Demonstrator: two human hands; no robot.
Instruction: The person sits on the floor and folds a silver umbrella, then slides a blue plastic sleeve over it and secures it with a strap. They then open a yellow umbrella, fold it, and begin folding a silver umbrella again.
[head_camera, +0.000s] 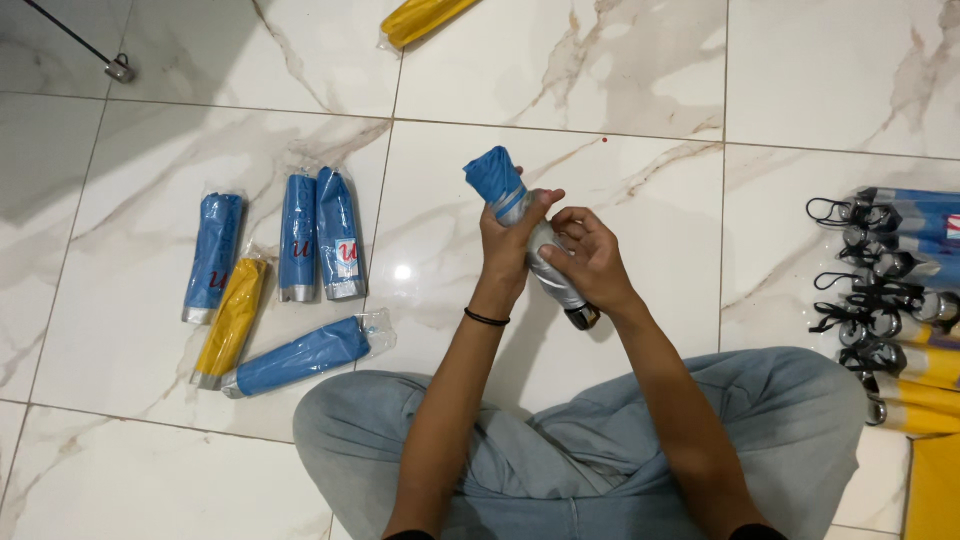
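Observation:
A folded umbrella (548, 272) with a silver canopy and a black handle end is held over the floor between both hands. A blue fabric sleeve (495, 176) covers its far end. My left hand (507, 240) grips the umbrella just below the sleeve's edge. My right hand (590, 258) wraps the silver body nearer the handle. A black band sits on my left wrist. My crossed legs in grey trousers (780, 420) lie below.
On the white marble floor (640, 80) to the left lie several bagged umbrellas, blue ones (298, 237) and a yellow one (231, 322). Another yellow one (420, 17) lies at the top. Several unbagged umbrellas with black straps (885, 290) are stacked at the right edge.

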